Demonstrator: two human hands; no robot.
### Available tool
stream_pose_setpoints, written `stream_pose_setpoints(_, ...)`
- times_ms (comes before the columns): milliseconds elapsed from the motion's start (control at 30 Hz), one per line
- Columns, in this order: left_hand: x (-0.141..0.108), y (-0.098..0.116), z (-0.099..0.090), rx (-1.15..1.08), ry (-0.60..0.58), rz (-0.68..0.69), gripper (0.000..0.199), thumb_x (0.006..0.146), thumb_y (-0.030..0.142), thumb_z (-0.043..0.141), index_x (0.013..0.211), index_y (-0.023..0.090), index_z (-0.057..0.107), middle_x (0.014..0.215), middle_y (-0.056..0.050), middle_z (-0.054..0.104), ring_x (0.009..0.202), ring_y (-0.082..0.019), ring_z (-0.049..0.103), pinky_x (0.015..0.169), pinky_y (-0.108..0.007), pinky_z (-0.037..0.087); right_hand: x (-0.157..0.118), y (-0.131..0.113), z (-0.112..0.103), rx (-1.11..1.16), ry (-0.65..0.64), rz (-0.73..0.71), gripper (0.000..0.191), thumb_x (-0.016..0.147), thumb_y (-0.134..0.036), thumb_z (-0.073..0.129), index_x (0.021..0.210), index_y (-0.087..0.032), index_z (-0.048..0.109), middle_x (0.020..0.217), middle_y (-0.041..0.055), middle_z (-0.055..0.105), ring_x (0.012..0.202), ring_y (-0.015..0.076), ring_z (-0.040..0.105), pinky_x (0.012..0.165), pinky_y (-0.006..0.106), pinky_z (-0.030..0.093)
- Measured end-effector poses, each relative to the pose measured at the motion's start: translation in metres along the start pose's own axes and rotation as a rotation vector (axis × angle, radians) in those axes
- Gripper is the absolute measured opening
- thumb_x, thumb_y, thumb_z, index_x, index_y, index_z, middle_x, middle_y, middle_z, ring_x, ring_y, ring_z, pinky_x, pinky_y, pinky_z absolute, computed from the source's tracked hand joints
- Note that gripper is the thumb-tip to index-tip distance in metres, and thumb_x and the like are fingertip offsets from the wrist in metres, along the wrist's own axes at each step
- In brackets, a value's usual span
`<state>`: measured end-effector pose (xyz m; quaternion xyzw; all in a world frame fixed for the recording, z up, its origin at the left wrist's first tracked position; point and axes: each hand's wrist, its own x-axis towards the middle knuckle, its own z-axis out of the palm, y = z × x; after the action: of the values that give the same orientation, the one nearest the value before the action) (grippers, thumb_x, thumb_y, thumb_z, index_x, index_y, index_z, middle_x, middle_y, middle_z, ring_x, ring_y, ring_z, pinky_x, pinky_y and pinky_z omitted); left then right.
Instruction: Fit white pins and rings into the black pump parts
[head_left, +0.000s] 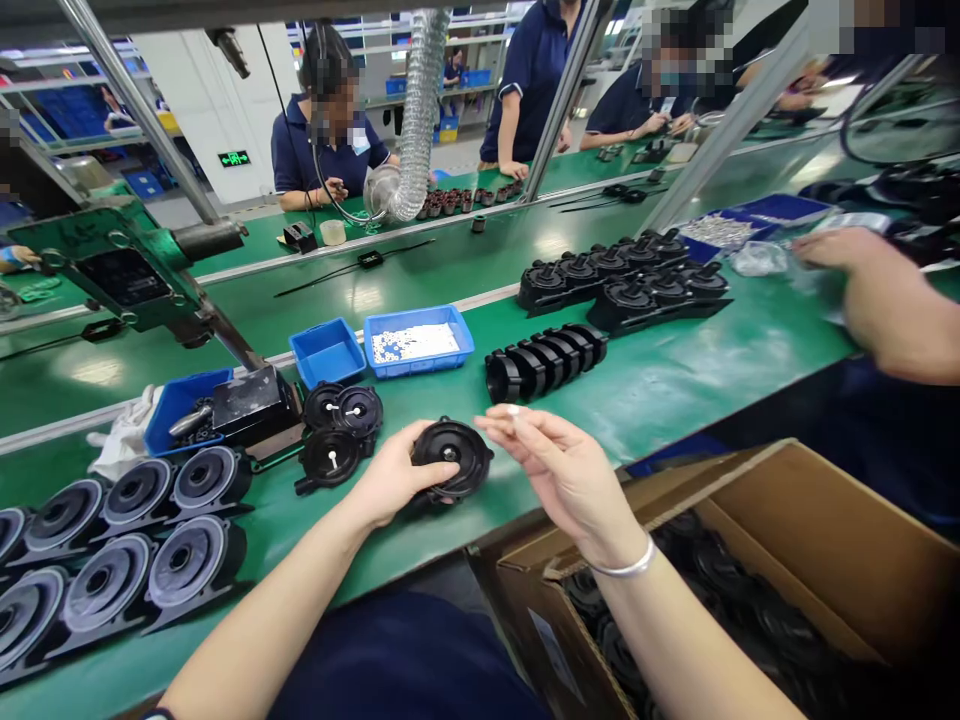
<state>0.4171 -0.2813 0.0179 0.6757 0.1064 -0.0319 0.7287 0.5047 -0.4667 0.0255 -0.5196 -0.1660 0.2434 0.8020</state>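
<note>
Left hand (pixel 401 465) clamped on a black round part (pixel 466 452), over the near side of a green table (pixel 675 375), right hand (pixel 559 460) just to its right, pinched together on a small white piece (pixel 513 410), blue tray (pixel 421 366) farther away

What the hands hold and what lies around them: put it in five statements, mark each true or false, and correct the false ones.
1. The left hand holds a round black part. True.
2. Many white pieces lie in a blue tray. True.
3. The right hand grips that tray. False: it pinches a small white piece.
4. The left arm wears the bracelet. False: the right arm does.
5. The cardboard box is open, with dark parts inside. True.
</note>
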Motion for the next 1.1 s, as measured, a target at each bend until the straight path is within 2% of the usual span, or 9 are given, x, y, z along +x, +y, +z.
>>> stream_pose_setpoints(67, -0.005, -0.001, 0.001, -0.169, 0.037, -0.055, 0.048, 0.073, 0.031, 0.076, 0.115, 0.018, 0.057, 0.105, -0.007, 0.065, 0.081, -0.021, 0.065, 0.063, -0.034, 0.056, 0.000, 0.003, 0.004, -0.026, 0.012, 0.039, 0.026, 0.084, -0.041, 0.076, 0.085, -0.017, 0.067, 0.081, 0.0049, 0.071, 0.072, 0.0188, 0.072, 0.070, 0.029, 0.063)
stream_pose_setpoints(100, -0.007, 0.000, 0.001, -0.196, 0.061, -0.051, 0.048, 0.072, 0.031, 0.076, 0.114, 0.017, 0.057, 0.103, -0.007, 0.065, 0.078, -0.020, 0.064, 0.061, -0.032, 0.056, -0.001, 0.004, 0.007, -0.063, -0.017, 0.078, 0.028, 0.085, -0.043, 0.074, 0.086, -0.016, 0.066, 0.073, 0.0040, 0.069, 0.063, 0.0182, 0.070, 0.062, 0.028, 0.062)
stream_pose_setpoints(167, -0.010, 0.000, -0.001, -0.161, 0.118, 0.000, 0.045, 0.072, 0.029, 0.077, 0.112, 0.016, 0.059, 0.103, -0.006, 0.065, 0.083, -0.018, 0.063, 0.071, -0.032, 0.055, -0.005, 0.009, 0.011, -0.153, -0.096, 0.138, 0.032, 0.087, -0.045, 0.071, 0.088, -0.014, 0.065, 0.068, 0.0043, 0.067, 0.057, 0.0179, 0.068, 0.056, 0.027, 0.060)
stream_pose_setpoints(267, -0.011, -0.002, -0.004, -0.041, 0.185, 0.076, 0.043, 0.075, 0.027, 0.075, 0.113, 0.017, 0.060, 0.108, -0.005, 0.066, 0.099, -0.018, 0.061, 0.092, -0.031, 0.049, -0.010, 0.019, 0.018, -0.270, -0.169, 0.155, 0.034, 0.089, -0.047, 0.067, 0.092, -0.013, 0.064, 0.065, 0.0034, 0.066, 0.054, 0.0166, 0.066, 0.053, 0.025, 0.058)
stream_pose_setpoints(367, -0.011, -0.006, -0.007, 0.049, 0.208, 0.115, 0.043, 0.079, 0.028, 0.072, 0.118, 0.019, 0.057, 0.114, -0.005, 0.066, 0.106, -0.019, 0.061, 0.098, -0.033, 0.045, -0.013, 0.029, 0.023, -0.369, -0.178, 0.110, 0.034, 0.092, -0.047, 0.061, 0.095, -0.014, 0.064, 0.061, 0.0004, 0.063, 0.049, 0.0135, 0.061, 0.049, 0.023, 0.053)
stream_pose_setpoints(533, -0.014, -0.009, -0.008, 0.206, 0.234, 0.161, 0.040, 0.082, 0.026, 0.067, 0.121, 0.020, 0.056, 0.116, -0.006, 0.065, 0.107, -0.022, 0.061, 0.097, -0.034, 0.046, -0.014, 0.037, 0.027, -0.518, -0.152, 0.017, 0.030, 0.095, -0.044, 0.057, 0.092, -0.016, 0.065, 0.059, -0.0018, 0.059, 0.046, 0.0109, 0.056, 0.047, 0.021, 0.046)
stream_pose_setpoints(767, -0.020, -0.006, -0.003, 0.446, 0.332, 0.296, 0.035, 0.086, 0.021, 0.060, 0.122, 0.021, 0.058, 0.120, -0.008, 0.065, 0.112, -0.022, 0.059, 0.102, -0.036, 0.043, -0.013, 0.036, 0.032, -0.643, -0.142, -0.014, 0.031, 0.098, -0.044, 0.053, 0.086, -0.017, 0.063, 0.058, -0.0036, 0.056, 0.043, 0.0094, 0.052, 0.046, 0.021, 0.042)
stream_pose_setpoints(1000, -0.024, -0.009, 0.000, 0.492, 0.374, 0.430, 0.035, 0.089, 0.019, 0.056, 0.123, 0.027, 0.063, 0.126, -0.006, 0.065, 0.119, -0.022, 0.058, 0.109, -0.039, 0.041, -0.014, 0.032, 0.037, -0.735, -0.147, -0.091, 0.037, 0.101, -0.040, 0.048, 0.070, -0.020, 0.052, 0.053, -0.0044, 0.049, 0.044, 0.0101, 0.047, 0.048, 0.024, 0.039)
stream_pose_setpoints(1100, -0.026, -0.009, -0.001, 0.501, 0.389, 0.451, 0.036, 0.089, 0.019, 0.056, 0.124, 0.028, 0.063, 0.127, -0.005, 0.065, 0.120, -0.022, 0.058, 0.111, -0.038, 0.040, -0.014, 0.033, 0.040, -0.828, -0.153, -0.205, 0.036, 0.103, -0.035, 0.044, 0.071, -0.020, 0.050, 0.059, -0.0023, 0.053, 0.052, 0.0123, 0.051, 0.055, 0.025, 0.040)
